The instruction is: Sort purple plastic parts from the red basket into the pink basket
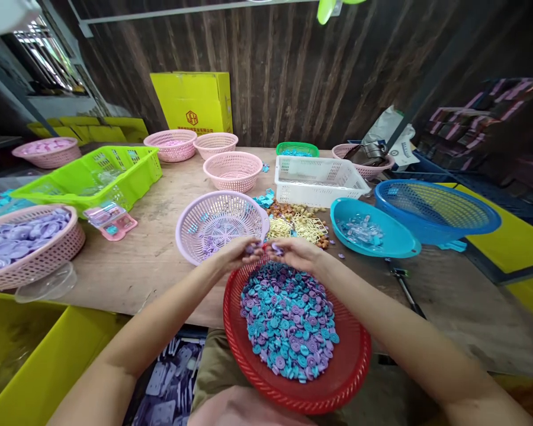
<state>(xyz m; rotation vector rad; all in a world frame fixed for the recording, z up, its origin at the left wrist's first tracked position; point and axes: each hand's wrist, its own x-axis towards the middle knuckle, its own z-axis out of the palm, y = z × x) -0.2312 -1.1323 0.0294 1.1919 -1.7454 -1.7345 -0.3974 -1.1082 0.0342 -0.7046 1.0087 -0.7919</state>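
Note:
My left hand [242, 253] and my right hand [295, 253] meet over the far rim of a red basket [355, 378]. Each has its fingers closed on a small purple plastic piece, the left piece [250, 249] partly covered by fingers, the right piece [276, 249] between thumb and fingertips. Below them the basket, tilted against the table edge near my lap, holds a heap of turquoise and purple spiral-patterned pieces [288, 325]. Just beyond my left hand stands a lavender basket [183, 234] with a few purple and blue pieces inside.
Cream frames [308, 228] and brown pieces lie beyond my hands. Around them stand a white basket [320, 192], a turquoise basin [382, 248] with clear parts, a blue basket [435, 225], pink baskets [233, 177] and a green crate [137, 177]. A black rod [408, 290] lies at right.

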